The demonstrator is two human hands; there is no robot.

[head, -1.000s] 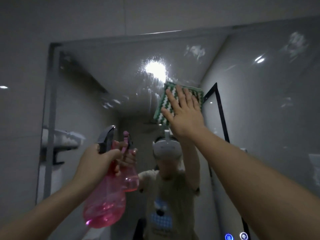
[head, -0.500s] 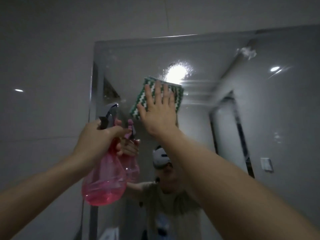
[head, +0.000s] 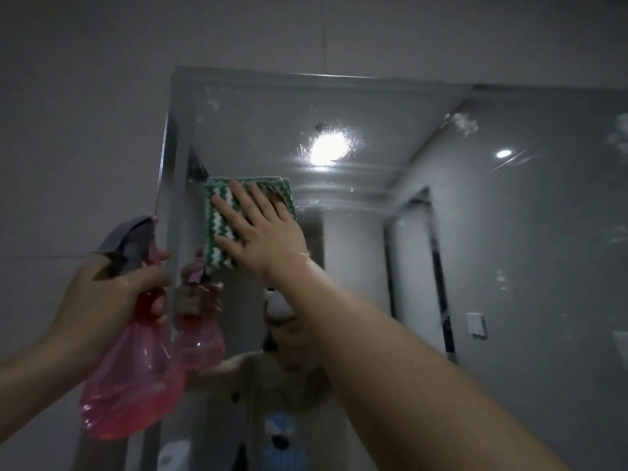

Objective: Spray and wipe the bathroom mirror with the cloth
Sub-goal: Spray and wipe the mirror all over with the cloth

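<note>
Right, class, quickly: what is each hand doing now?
Left hand: fingers grip the pink spray bottle.
Right hand: open, pressing the green cloth flat on the mirror.

- right hand covers most of the cloth, only the left strip and top edge show
- left hand hides the bottle neck, can't see the trigger finger
- mirror runs off the right and bottom edges
- whole shot is soft, small foam spots are just blurry blobs
</note>
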